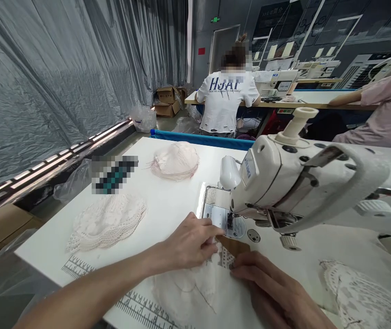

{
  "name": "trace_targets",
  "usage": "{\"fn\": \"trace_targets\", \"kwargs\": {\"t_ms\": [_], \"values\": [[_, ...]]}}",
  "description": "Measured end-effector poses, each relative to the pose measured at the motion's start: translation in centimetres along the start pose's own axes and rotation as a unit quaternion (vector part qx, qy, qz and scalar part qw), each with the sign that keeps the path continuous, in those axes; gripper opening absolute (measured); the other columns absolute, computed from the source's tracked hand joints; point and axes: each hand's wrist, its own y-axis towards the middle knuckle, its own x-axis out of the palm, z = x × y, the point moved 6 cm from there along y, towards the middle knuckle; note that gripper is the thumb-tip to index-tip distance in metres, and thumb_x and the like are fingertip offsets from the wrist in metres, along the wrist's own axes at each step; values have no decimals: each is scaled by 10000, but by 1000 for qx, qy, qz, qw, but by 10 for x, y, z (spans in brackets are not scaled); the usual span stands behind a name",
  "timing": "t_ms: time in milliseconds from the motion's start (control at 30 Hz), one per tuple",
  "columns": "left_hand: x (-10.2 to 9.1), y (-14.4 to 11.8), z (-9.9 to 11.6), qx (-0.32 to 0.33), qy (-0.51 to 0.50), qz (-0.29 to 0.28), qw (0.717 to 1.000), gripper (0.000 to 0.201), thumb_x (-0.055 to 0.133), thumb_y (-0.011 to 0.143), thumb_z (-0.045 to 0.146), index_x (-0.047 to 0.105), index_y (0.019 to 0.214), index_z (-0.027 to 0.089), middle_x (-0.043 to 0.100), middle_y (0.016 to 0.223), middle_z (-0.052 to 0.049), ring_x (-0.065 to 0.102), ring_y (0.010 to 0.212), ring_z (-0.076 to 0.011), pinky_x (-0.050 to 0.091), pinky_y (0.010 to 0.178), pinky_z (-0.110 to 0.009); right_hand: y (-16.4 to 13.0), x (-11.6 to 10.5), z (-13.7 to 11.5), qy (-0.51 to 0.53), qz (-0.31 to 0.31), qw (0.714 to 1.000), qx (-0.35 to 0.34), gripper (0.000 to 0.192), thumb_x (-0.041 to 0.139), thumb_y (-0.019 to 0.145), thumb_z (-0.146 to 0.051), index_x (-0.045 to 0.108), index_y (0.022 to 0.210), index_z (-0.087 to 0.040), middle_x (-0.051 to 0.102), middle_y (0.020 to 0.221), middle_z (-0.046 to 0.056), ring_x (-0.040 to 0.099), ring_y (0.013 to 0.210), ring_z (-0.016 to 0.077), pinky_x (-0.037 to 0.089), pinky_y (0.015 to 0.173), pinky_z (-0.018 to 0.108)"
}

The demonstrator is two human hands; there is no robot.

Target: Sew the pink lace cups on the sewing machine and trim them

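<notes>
A sheer white fabric piece with a lace edge lies on the table just in front of the sewing machine's needle and presser foot. My left hand pinches its upper edge, thumb and forefinger close together beside the metal needle plate. With bent fingers, my right hand grips the lace edge from the right; its fingertips partly cover the fabric. Brown material shows between the hands, its kind unclear. The white sewing machine stands over the table to the right.
A pale lace stack and a pinkish fabric pile lie left and behind. More lace is at right. Ruler markings run along the white tabletop's front edge. Two people sit farther back, one in a white shirt.
</notes>
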Motion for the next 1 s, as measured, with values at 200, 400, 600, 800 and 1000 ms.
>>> {"fn": "trace_targets", "kwargs": {"t_ms": [200, 400, 600, 800, 1000], "values": [[2, 2, -2, -2, -21, -3, 1000, 275, 545, 866, 238, 572, 1133, 178, 579, 777, 17, 520, 682, -121, 348, 746, -298, -4, 4, 4, -40, 15, 999, -11, 273, 404, 903, -113, 548, 1103, -230, 583, 1062, 73, 607, 908, 144, 519, 754, 200], [3, 3, -2, -3, -27, -7, 1000, 278, 561, 865, 243, 572, 1133, 171, 585, 776, 18, 524, 693, -121, 342, 753, -297, -5, 7, 11, -66, 22, 998, -12, 194, 406, 931, -147, 555, 1036, -214, 596, 1013, 62, 610, 876, 125, 501, 744, 173], [4, 5, -2, -12, -33, -9, 999, 282, 588, 851, 237, 571, 1127, 181, 584, 751, 28, 539, 723, -128, 343, 761, -300, -5, 9, 13, -88, 46, 994, -50, 204, 415, 918, -120, 557, 1049, -184, 604, 1045, 94, 606, 947, 146, 507, 774, 191], [5, 6, -3, -11, -20, -7, 1000, 278, 591, 848, 239, 574, 1123, 199, 555, 730, 37, 523, 690, -119, 348, 751, -297, -3, 5, 4, -135, 66, 983, -107, 254, 406, 889, -53, 573, 1057, -145, 639, 1089, 126, 616, 933, 169, 535, 753, 249], [7, 6, -3, -13, -20, -12, 1000, 284, 607, 838, 254, 575, 1114, 192, 548, 722, 37, 514, 675, -116, 353, 764, -300, -4, 6, 0, -190, 82, 969, -135, 260, 362, 932, -111, 596, 1035, -155, 659, 1115, 121, 627, 950, 190, 530, 787, 320]]}}
